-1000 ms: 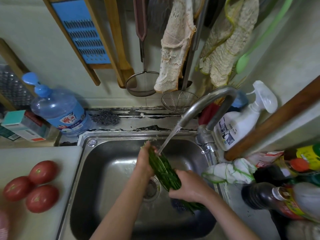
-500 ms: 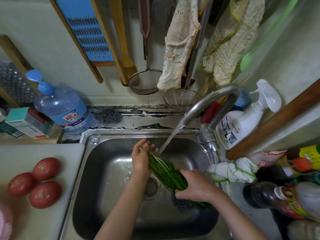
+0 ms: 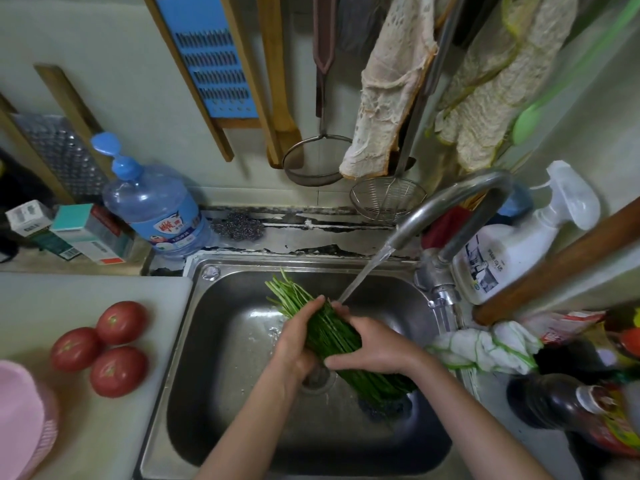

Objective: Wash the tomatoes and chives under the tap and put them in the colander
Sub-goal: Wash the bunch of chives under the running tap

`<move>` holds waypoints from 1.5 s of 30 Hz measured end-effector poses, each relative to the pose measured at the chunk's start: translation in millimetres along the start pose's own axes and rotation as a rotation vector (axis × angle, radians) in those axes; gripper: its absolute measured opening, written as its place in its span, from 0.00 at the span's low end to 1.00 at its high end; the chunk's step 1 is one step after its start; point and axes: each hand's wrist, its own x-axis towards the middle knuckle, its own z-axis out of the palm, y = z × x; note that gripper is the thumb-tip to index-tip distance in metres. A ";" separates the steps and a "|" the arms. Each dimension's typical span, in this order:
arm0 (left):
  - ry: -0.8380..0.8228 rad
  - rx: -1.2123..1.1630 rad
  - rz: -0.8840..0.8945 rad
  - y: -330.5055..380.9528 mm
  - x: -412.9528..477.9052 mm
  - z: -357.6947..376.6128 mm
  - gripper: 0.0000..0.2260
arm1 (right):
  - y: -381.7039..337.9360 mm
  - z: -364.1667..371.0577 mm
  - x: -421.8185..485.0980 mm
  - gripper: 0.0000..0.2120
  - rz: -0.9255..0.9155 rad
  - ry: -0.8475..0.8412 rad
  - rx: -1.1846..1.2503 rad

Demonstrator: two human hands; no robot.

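Surface [image 3: 311, 237], left of the recessed stainless steel sink [image 3: 207, 341]: one white cutting board [image 3: 86, 292]. It carries three round red tomatoes [image 3: 118, 371], set close together. A pink plastic colander [image 3: 24, 420] sits at the near left, partly out of frame.

Behind the board:
- small cardboard boxes [image 3: 90, 233]
- a blue-tinted plastic water bottle [image 3: 156, 209]
- a grey steel-wool scourer [image 3: 237, 226]

Right of the sink:
- a white spray bottle [image 3: 502, 261]
- a crumpled white-and-green cloth [image 3: 485, 348]
- a dark sauce bottle [image 3: 561, 403]

The light is soft, rather dim and a little greenish. The steel sink [image 3: 214, 341] has pale glare near its middle and deep shade below. Straight lines bend toward the frame edges. The bottle [image 3: 561, 403] at lower right and the colander [image 3: 20, 420] at lower left are blurred.
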 end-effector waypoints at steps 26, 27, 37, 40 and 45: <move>0.069 -0.201 0.219 14.7 7.5 14.8 0.13 | -14.9 6.9 31.8 0.31 0.015 0.351 -0.286; 0.076 -0.227 0.204 14.1 9.4 14.6 0.13 | -15.1 15.8 29.6 0.30 -0.041 0.375 -0.389; 0.122 -0.306 0.163 20.4 8.7 12.6 0.14 | -10.7 1.7 30.5 0.25 0.041 0.064 0.422; 0.155 -0.329 0.170 20.8 6.5 9.4 0.14 | -1.4 -3.9 27.8 0.27 0.018 -0.161 0.277; 0.201 -0.397 0.155 23.2 9.9 8.7 0.14 | -9.6 0.9 39.2 0.28 -0.080 -0.034 -0.112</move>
